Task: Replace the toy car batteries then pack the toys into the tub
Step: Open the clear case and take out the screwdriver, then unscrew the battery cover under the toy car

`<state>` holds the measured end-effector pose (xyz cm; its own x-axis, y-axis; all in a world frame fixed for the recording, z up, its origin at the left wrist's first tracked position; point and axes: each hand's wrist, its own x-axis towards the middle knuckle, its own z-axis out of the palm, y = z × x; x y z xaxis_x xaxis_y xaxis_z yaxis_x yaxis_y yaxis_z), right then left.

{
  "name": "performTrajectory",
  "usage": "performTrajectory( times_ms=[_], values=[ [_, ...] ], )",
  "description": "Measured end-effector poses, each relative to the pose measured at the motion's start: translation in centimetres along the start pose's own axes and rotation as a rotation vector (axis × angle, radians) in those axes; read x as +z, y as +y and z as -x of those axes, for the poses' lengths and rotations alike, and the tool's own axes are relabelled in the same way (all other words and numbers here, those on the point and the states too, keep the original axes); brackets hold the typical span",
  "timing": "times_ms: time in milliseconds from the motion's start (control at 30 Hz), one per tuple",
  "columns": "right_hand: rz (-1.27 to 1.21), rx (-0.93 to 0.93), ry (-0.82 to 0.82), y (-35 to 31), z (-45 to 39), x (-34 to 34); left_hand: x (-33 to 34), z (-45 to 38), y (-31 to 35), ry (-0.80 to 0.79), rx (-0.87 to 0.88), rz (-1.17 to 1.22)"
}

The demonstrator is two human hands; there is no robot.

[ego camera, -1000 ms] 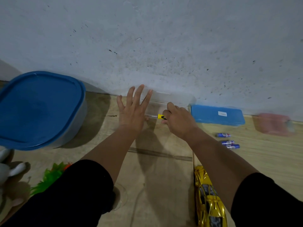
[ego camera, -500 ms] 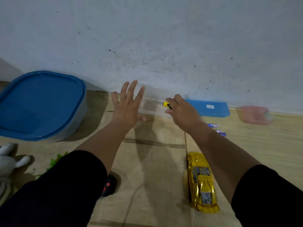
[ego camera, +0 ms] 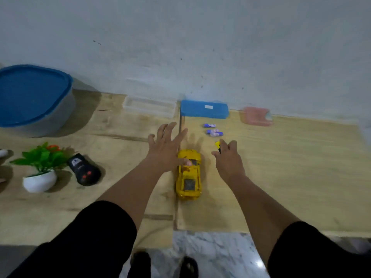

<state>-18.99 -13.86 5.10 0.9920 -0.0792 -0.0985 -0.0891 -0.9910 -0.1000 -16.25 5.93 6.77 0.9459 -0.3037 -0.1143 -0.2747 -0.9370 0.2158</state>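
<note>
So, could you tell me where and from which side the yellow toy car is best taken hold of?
Grip the yellow toy car across its narrow middle, coming from above. It lies lengthwise, pointing away from the person, both long sides exposed, so fingers can close on them. The left hand is already over its far end.

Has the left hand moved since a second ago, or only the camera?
Yes. The left hand was over the clear tray by the wall; it has now pulled back toward the person, thumb on the yellow toy car.
</note>
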Motion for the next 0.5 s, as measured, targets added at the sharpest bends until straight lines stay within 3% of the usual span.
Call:
performTrajectory(
  times_ms=[100, 200, 300, 500],
  values=[
    [-0.018, 0.008, 0.046, 2.0, 3.0, 2.4, 2.0, 1.5, 3.2, -0.118, -0.001, 0.018],
    [-0.06, 0.041, -0.098, 3.4, 4.5, 4.9, 3.3, 2.8, 5.1, -0.173, -0.007, 0.009],
    [-0.131, 0.115, -0.009, 4.0, 5.5, 5.1, 4.7, 3.8, 6.1, -0.132, -0.046, 0.003],
    [-0.078, 0.065, 0.093, 4.8, 5.4, 6.5, 5.6, 4.4, 7.1, -0.017, -0.147, 0.001]
  ],
)
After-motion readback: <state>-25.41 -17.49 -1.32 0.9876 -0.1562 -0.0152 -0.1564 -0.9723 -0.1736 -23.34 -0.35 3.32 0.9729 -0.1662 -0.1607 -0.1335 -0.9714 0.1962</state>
